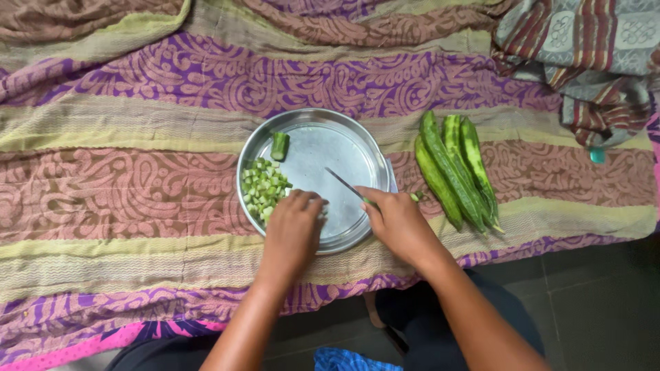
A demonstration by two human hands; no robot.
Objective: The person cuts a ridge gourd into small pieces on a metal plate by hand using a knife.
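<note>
Steel plate [375, 161], round and shallow, set on a striped cloth [137, 137] of purple, pink and yellow-green bands with a paisley print.

Left hand [294, 223]: resting at the plate's near rim, fingers curled together and pressed down on something small; what lies beneath them is hidden by the hand.

Right hand [397, 221]: at the plate's right near rim, fingers closed around the handle of a knife [344, 182]. Blade slim, angled up and to the left over the bare middle of the plate, its near end just beside the left fingertips.

Chopped green pieces [263, 189]: a heap of small cubes on the plate's left side, touching the left hand's far edge.

Gourd stub [279, 145]: one short uncut green piece, at the plate's far left, apart from the heap.

Whole ridge gourds [457, 168]: four or so, long and ribbed, lying side by side on the cloth just right of the plate.

Folded patterned fabric [584, 62]: grey, red and cream, bunched at the upper right corner.
</note>
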